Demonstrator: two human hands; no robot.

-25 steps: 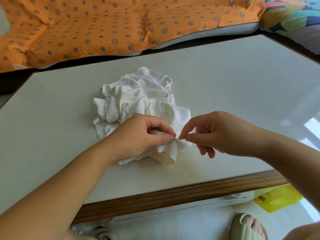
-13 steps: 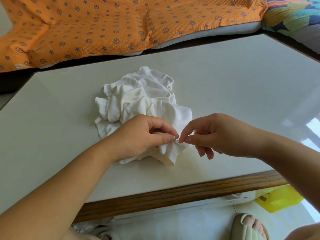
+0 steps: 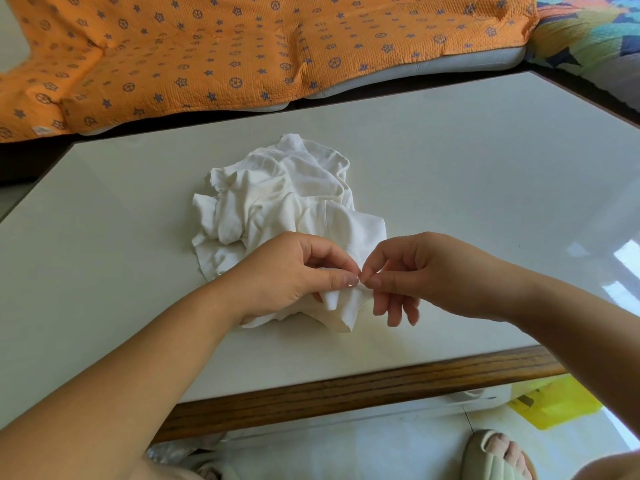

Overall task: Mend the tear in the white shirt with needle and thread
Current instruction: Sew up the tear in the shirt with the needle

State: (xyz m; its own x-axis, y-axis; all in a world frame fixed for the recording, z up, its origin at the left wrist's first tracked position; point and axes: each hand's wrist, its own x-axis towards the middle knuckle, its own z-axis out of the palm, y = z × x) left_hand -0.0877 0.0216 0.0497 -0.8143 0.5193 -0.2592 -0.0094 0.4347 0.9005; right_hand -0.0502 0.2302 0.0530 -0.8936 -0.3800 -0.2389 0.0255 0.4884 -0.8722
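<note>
Head view: your left grip [image 3: 291, 275] pinches a fold of the white shirt [image 3: 294, 195], crumpled mid-way across the surface [image 3: 485, 168]; your right grip [image 3: 426, 271] pinches the needle [image 3: 359, 286] at that fold.

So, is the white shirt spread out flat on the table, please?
No, the white shirt lies crumpled in a heap on the table, its near fold pinched by the left hand.

Bright, even daylight fills the scene. Window glare reflects in pale patches on the right side of the glossy off-white counter [image 3: 519, 174]. Shadows are soft, faint beneath the crumpled white cotton shirt [image 3: 294, 202]. Focus is sharp centrally; wide-angle distortion bends the counter's edges toward the corners.
</note>
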